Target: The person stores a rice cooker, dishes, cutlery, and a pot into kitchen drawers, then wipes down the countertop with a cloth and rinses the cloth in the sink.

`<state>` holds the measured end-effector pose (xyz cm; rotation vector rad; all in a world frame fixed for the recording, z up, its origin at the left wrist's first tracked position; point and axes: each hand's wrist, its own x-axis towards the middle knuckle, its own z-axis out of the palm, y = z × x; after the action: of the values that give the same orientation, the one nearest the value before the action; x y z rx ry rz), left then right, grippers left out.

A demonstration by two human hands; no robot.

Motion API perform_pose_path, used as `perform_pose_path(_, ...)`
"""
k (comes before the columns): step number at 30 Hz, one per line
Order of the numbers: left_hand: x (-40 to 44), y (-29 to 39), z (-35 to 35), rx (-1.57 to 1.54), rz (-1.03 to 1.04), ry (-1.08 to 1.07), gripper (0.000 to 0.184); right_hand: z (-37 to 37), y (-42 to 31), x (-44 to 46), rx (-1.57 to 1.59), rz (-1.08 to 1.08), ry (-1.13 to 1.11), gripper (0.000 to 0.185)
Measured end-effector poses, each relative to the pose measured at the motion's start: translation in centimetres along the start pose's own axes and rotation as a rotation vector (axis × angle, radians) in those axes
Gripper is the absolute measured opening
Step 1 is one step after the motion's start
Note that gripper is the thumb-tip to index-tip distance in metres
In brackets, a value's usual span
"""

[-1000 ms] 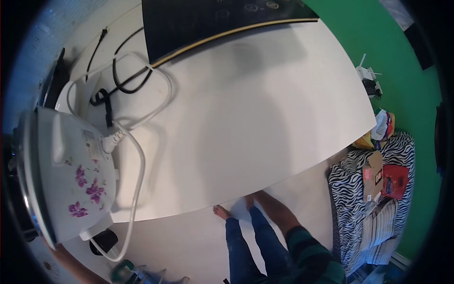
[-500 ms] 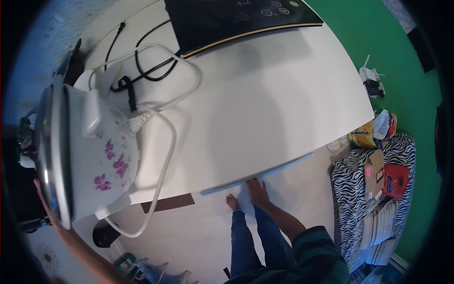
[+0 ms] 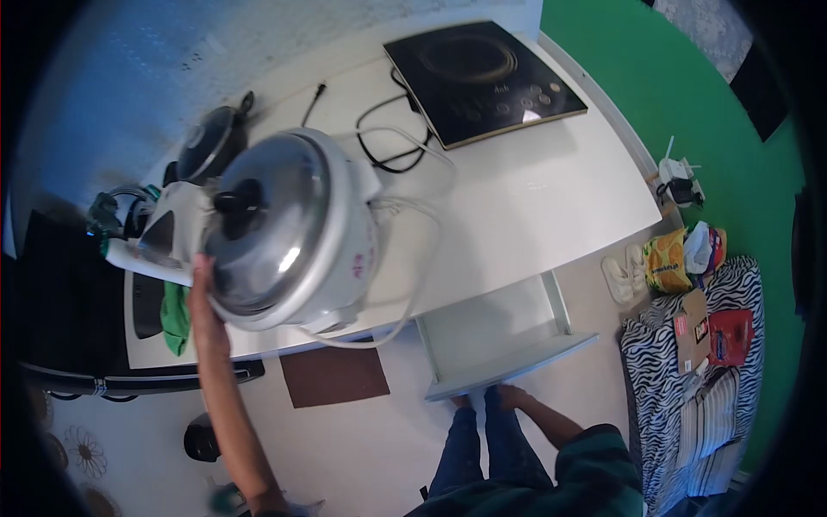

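A white rice cooker (image 3: 355, 250) with a glass lid and black knob is tilted, slightly blurred, over the left part of the white tabletop. My left hand (image 3: 204, 293) is closed on its near left rim, fingers pointing up. The cooker's white cord loops beside it. A pale drawer (image 3: 487, 332) stands pulled out below the front edge, with nothing visible inside. Just under the drawer's front panel is my right hand (image 3: 512, 397); its fingers are mostly hidden, and I cannot make out whether it grips the panel.
A black induction cooktop (image 3: 482, 82) and its black cord lie at the back. Behind the cooker sit a lidded dark pan (image 3: 211, 142) and a green cloth (image 3: 176, 317). A brown mat (image 3: 336, 376) is on the floor. Bags and a box rest near the zebra-print cover (image 3: 650, 362).
The view has swung left and back. The rice cooker has tilted so its lid faces me, with my left hand on it. The drawer has come out toward me.
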<state>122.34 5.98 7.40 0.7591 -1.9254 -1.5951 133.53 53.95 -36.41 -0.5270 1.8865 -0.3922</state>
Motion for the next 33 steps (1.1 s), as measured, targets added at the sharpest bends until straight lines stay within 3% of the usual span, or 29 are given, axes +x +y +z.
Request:
perform_pose_path(2, -0.6, 1.3, 0.8, 0.033, -0.088, -0.023, 0.076, -8.4, -8.6, -4.6, 0.204, -0.340, 0.064, 0.038)
perform_pose_path(4, -0.7, 1.8, 0.9, 0.060, -0.155, -0.031, 0.077, -13.6, -15.8, -7.8, 1.209, -0.693, 0.402, 0.034)
perform_pose_path(5, -0.8, 1.9, 0.8, 0.083, -0.181, -0.034, 0.076, -18.6, -20.2, -11.7, 1.085, -0.817, 0.753, 0.037)
perform_pose_path(6, -0.9, 2.0, 1.1, 0.070, -0.205, 0.010, 0.066, -22.6, -23.2, -14.2, 1.244, -0.719, 0.863, 0.026)
perform_pose_path(8, -0.7, 2.4, 0.8, 0.080, -0.256, -0.041, 0.062, -29.5, -27.0, -14.5, 1.706, -0.632, 0.722, 0.034)
perform_pose_path(10, -0.6, 2.6, 0.7, 0.078, -0.279, -0.076, 0.060, -34.3, -27.0, -10.2, 1.917, -0.549, 0.147, 0.045)
perform_pose_path(13, -0.6, 3.2, 0.5, 0.031, -0.318, -0.094, 0.056, -36.8, -29.9, -6.4, 1.766, -0.728, 0.222, 0.051)
perform_pose_path(16, -0.7, 3.0, 0.2, -0.011, -0.342, -0.060, 0.050, -35.6, -32.0, -7.5, 1.771, -0.741, 0.354, 0.051)
perform_pose_path(19, -2.3, 3.2, -0.4, -0.024, -0.312, -0.074, 0.051, -34.7, -31.7, -8.1, 1.760, -0.753, 0.314, 0.051)
perform_pose_path(22, -5.5, 2.5, -1.1, -0.074, -0.319, 0.002, 0.059, -33.3, -31.6, -10.1, 1.709, -0.761, 0.358, 0.048)
perform_pose_path(26, -12.5, 3.8, -4.0, -0.179, -0.099, 0.093, 0.057, -29.3, -33.5, -15.7, 1.608, -0.740, 0.406, 0.041)
perform_pose_path(28, -17.6, 5.0, -5.8, -0.215, -0.029, 0.166, 0.052, -26.1, -34.7, -18.5, 1.587, -0.598, 0.417, 0.035)
perform_pose_path(31, -26.3, 8.1, -7.1, -0.161, 0.005, 0.270, 0.054, -19.9, -34.3, -19.7, 1.957, -0.647, 0.090, 0.041)
perform_pose_path(33, -31.5, 7.0, -8.0, -0.104, -0.007, 0.377, 0.057, -15.9, -33.5, -20.5, 1.762, -0.539, 0.190, 0.050)
